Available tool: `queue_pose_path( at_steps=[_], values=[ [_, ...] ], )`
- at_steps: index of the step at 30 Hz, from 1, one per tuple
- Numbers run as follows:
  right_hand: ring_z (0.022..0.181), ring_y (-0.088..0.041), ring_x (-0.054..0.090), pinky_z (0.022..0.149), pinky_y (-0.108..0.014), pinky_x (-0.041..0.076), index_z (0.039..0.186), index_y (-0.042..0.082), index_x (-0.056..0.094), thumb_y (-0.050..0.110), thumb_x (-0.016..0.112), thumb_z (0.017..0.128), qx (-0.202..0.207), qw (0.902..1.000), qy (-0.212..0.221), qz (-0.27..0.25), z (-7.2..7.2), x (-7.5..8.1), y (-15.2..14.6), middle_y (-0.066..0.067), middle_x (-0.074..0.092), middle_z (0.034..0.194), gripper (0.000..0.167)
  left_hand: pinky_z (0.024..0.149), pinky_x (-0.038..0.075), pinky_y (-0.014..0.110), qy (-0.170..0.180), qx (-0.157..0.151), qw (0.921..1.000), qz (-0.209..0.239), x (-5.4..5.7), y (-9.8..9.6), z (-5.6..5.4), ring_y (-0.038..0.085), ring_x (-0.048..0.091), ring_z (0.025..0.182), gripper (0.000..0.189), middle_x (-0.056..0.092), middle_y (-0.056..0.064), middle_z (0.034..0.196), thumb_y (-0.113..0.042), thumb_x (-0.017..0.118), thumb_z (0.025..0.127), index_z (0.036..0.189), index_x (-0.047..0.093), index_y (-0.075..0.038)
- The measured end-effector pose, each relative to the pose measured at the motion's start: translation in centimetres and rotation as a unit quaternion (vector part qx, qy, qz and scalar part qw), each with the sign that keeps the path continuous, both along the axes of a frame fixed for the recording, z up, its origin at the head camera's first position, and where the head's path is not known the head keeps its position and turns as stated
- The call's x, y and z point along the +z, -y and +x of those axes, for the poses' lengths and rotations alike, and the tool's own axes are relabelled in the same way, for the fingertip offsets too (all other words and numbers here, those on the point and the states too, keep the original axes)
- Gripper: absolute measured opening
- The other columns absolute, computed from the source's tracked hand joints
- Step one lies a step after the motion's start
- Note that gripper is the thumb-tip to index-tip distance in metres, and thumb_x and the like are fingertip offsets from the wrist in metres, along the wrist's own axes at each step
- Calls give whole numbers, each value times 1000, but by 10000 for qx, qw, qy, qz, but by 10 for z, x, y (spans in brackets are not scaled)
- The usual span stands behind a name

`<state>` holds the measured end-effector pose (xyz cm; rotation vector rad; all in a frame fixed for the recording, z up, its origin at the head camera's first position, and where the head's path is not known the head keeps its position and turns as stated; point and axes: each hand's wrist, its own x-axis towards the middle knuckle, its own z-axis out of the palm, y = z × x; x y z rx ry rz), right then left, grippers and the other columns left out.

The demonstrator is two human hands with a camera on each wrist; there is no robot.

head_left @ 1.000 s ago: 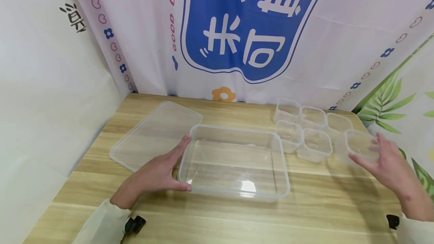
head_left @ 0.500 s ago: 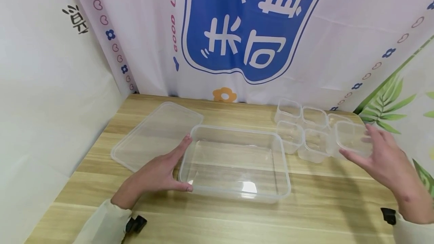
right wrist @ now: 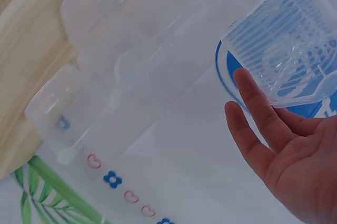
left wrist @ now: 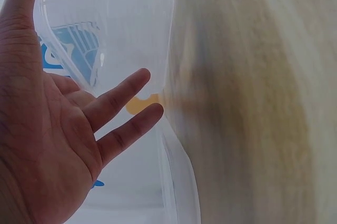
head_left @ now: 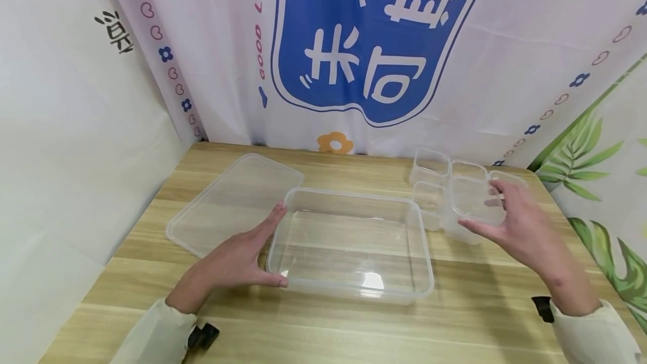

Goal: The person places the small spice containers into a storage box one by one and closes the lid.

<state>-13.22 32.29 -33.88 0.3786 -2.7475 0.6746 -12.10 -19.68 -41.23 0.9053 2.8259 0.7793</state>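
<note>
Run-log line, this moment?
left hand: at large clear rectangular plastic box | right hand: holds small clear square plastic container | translucent rectangular plastic lid: lies flat

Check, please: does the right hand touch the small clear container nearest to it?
Touching. The head view shows it: the right hand grips the small clear container between its thumb and fingers.

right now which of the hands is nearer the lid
Left. The left hand is close beside the lid, at the left end of the box; the right hand is out past the box's right end, holding a cup.
</note>
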Motion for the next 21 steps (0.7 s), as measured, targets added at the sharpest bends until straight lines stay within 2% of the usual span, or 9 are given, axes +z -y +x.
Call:
queue_pose_path(
  at_steps=[7,13,21],
  values=[
    [105,-42,58,81,-64,48,141,-5,47,46,90,78,278,9995,-150,98,-4,3,35,-23,55,121,92,106,44,55,37,-21,10000,27,-1,0,0,40,41,141,134,6,8,171,-72,80,74,167,-1,-19],
    [105,-39,61,84,-61,51,141,-7,47,46,90,78,563,9982,-157,131,-9,4,62,-23,54,125,93,106,45,55,61,-57,10000,16,0,1,-2,40,41,141,134,5,6,171,-73,79,74,167,-2,-19],
    [103,-34,66,85,-56,55,142,-2,46,63,83,77,978,9941,174,442,-21,5,101,-21,55,129,99,106,44,54,72,-77,9999,46,-2,2,-1,39,40,142,134,4,6,171,-77,75,74,167,-2,-19]
  ],
)
